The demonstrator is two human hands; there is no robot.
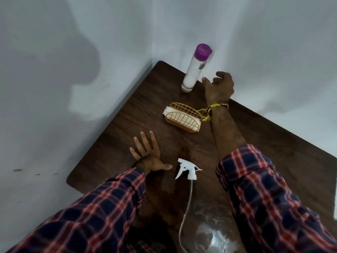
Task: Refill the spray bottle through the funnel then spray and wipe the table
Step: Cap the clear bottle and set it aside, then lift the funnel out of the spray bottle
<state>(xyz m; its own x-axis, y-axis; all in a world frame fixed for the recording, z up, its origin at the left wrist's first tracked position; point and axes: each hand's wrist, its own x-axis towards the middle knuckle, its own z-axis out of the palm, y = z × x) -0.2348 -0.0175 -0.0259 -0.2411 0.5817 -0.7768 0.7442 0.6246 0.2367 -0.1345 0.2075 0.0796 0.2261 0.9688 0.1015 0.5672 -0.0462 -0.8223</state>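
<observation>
A white spray trigger head point(187, 169) with its clear dip tube point(187, 203) lies on the dark wooden table point(113, 136), detached from any bottle. My left hand point(148, 155) rests flat on the table just left of it, fingers spread. At the far corner stands a tall clear bottle with a purple cap point(196, 67), holding white liquid. My right hand point(218, 86) hovers open just right of that bottle, apart from it. A clear, shiny object point(217, 234) sits at the near edge, partly hidden by my right sleeve; I cannot tell what it is.
A yellow wire napkin holder with white napkins point(182, 117) stands mid-table, under my right wrist. White walls meet behind the table's far corner. The table's left edge drops to the floor.
</observation>
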